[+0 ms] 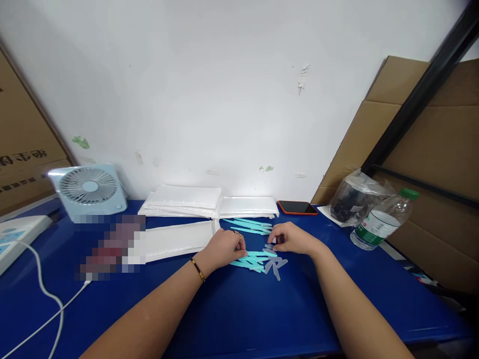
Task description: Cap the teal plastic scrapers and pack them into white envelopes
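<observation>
My left hand [225,248] is closed, its fingertips pinching the end of a turquoise eyebrow razor [257,254] at the edge of a loose pile. Opposite it, my right hand [294,238] is pinched, with a small whitish bit, seemingly a clear cap, between thumb and fingers; most of it is hidden. Below the right fingers lie several translucent blade caps [276,271], scattered on the blue table [239,309]. Behind the hands is a second group of turquoise razors [250,225], lying roughly side by side.
White padded packs [181,199] are stacked by the wall, and another white pack [175,239] lies left of my hands. A phone [297,207] lies behind the right hand. A bottle [383,222] and a bagged dark container [348,199] stand right; a fan [90,189] stands left.
</observation>
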The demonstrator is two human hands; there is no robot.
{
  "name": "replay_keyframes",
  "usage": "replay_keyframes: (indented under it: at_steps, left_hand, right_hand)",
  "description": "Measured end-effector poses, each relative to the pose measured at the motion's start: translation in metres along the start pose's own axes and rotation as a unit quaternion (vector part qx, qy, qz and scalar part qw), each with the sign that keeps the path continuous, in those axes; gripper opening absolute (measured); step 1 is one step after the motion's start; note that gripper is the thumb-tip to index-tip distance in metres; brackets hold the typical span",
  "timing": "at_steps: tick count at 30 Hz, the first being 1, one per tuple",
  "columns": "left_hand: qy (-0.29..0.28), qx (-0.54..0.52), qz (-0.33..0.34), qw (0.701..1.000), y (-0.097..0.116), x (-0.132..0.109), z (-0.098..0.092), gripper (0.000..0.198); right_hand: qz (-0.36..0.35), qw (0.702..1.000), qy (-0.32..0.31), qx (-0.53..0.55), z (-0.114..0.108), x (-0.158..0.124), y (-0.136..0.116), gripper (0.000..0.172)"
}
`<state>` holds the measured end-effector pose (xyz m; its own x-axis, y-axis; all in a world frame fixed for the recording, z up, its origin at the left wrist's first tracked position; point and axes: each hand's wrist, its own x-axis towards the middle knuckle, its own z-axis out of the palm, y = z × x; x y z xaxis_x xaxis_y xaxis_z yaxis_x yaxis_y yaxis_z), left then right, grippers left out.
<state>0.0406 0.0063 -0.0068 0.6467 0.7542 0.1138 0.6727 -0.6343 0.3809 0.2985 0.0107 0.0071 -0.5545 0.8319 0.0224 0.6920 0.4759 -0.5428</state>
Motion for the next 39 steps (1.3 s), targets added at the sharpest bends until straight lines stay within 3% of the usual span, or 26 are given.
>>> replay_keyframes:
  at_steps: [3,6,9,16,31,39]
  left_hand:
    - [0.002,0.015,-0.016,1.0,0.002,0.001,0.0,0.011]
    - [0.022,0.027,-0.024,0.999,0.001,0.003,-0.001,0.015]
    - [0.056,0.045,-0.044,0.996,-0.003,0.005,-0.002,0.019]
    - [0.076,0.054,-0.067,0.993,-0.005,0.006,-0.006,0.017]
    - [0.094,0.034,-0.046,0.994,-0.009,0.006,-0.005,0.014]
    - [0.106,0.057,-0.037,0.992,-0.007,0.01,0.002,0.014]
  right_hand:
    - [0.007,0.999,0.006,-0.037,0.009,0.006,0.001,0.019]
    - [0.013,0.994,0.055,-0.095,0.013,0.011,0.005,0.021]
    - [0.022,0.994,0.085,-0.068,0.01,0.01,0.009,0.018]
    - [0.015,0.994,0.058,0.089,-0.002,-0.001,0.012,0.016]
    - [-0.013,0.996,0.056,0.064,-0.001,0.002,0.002,0.017]
    - [-0.017,0.997,0.061,0.047,0.012,0.01,-0.002,0.017]
